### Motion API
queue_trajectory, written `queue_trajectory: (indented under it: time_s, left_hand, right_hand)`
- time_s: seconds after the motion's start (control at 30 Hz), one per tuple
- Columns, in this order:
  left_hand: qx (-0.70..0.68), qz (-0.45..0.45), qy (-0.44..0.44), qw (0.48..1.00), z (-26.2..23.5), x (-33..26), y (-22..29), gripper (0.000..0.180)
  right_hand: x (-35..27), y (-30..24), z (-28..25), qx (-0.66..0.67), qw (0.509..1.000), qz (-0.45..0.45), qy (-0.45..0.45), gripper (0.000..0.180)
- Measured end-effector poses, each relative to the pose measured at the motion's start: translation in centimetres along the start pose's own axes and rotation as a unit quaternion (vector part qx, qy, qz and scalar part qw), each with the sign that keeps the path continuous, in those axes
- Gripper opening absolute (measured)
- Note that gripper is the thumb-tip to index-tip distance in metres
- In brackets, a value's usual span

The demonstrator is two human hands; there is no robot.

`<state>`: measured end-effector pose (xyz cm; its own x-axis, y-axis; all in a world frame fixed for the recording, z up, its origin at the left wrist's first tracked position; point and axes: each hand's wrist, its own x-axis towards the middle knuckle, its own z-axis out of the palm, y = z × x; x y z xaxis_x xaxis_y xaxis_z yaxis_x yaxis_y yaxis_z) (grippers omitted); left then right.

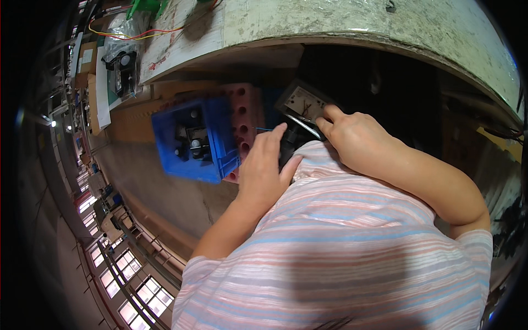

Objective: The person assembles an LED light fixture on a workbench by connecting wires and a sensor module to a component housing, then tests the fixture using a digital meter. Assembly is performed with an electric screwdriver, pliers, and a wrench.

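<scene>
A dark device with a pale panel in a dark frame lies low in front of my body, under the bench's edge. On the panel are small dark marks or wires. My right hand has its fingers bent and pressed together at the device's near right corner. Beside them a shiny metal bar slants across. My left hand rests at the left, thumb and fingers on either side of a black rounded part. A thin blue wire shows by its fingertips. The device's underside is hidden.
Left of my hands stands a blue crate holding several black parts. A pink block with round holes stands beside it. The worn white workbench runs across the top. Black assemblies and red and yellow wires lie at far left.
</scene>
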<state>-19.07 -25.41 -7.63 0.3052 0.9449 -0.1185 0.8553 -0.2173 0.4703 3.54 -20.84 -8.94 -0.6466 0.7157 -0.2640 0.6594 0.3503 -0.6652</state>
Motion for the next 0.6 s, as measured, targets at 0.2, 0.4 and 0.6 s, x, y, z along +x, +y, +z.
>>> queue_trajectory:
  time_s: [0.2,0.4,0.6]
  left_hand:
    - [-0.389,-0.337,-0.12,0.849,0.3,0.9,-1.8,0.039]
    - [-0.6,-0.398,-0.156,0.676,0.0,0.7,-3.4,0.042]
    - [0.065,0.058,0.02,0.996,-0.4,-0.3,-0.5,0.061]
  right_hand:
    - [-0.2,0.4,-0.1,0.019,1.0,0.004,0.002,0.026]
    - [-0.2,0.6,0.2,0.023,1.0,0.01,0.009,0.026]
    - [-0.2,0.7,0.4,0.017,1.0,-0.009,0.022,0.028]
